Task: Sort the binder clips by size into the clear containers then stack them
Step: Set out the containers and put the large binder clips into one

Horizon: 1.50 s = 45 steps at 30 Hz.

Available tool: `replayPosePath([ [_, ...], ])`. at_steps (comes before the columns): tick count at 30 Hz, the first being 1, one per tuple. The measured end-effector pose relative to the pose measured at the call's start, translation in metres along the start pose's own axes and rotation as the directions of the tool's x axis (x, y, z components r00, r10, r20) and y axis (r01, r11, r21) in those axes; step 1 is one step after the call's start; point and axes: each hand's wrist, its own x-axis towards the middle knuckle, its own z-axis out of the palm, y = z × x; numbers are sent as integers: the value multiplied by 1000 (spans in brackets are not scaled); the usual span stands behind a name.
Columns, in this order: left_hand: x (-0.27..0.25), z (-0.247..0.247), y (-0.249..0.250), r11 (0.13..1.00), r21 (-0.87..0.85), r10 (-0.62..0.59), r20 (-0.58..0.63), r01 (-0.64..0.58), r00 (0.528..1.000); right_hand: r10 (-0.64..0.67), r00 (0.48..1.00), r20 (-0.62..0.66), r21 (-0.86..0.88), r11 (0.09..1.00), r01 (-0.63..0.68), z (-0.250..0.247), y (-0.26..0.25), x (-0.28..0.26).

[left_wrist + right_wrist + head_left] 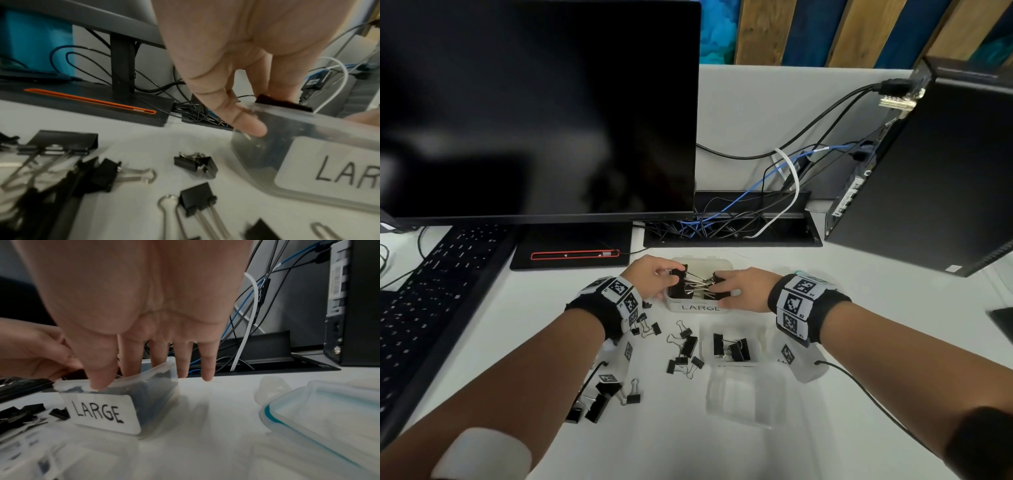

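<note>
A clear container point(698, 307) labelled LARGE point(98, 412) stands on the white desk, with several large black binder clips point(697, 282) piled in it. My left hand point(666, 277) is at its left end, the thumb point(246, 125) against the outer corner and straight fingers on a black clip point(283, 104) at the rim. My right hand point(722, 291) is at the right end with straight fingers. Its thumb point(98, 381) touches the front rim, two fingers reach inside, and two hang outside. A second container point(705, 342) holds medium clips point(732, 347). Nearer me is an empty one point(743, 394). Loose clips point(685, 346) lie scattered on the desk.
More loose clips point(599, 401) lie under my left forearm. A clear lid with a teal seal point(320, 418) lies right of the LARGE container. A monitor point(537, 109) with its base, a keyboard point(431, 301), a cable tray point(732, 229) and a PC tower point(928, 178) ring the back.
</note>
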Motion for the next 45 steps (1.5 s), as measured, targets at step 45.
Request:
replayPosePath([
  [45, -18, 17, 1, 971, 240, 12, -120, 18, 993, 9, 995, -102, 40, 999, -5, 6, -4, -3],
])
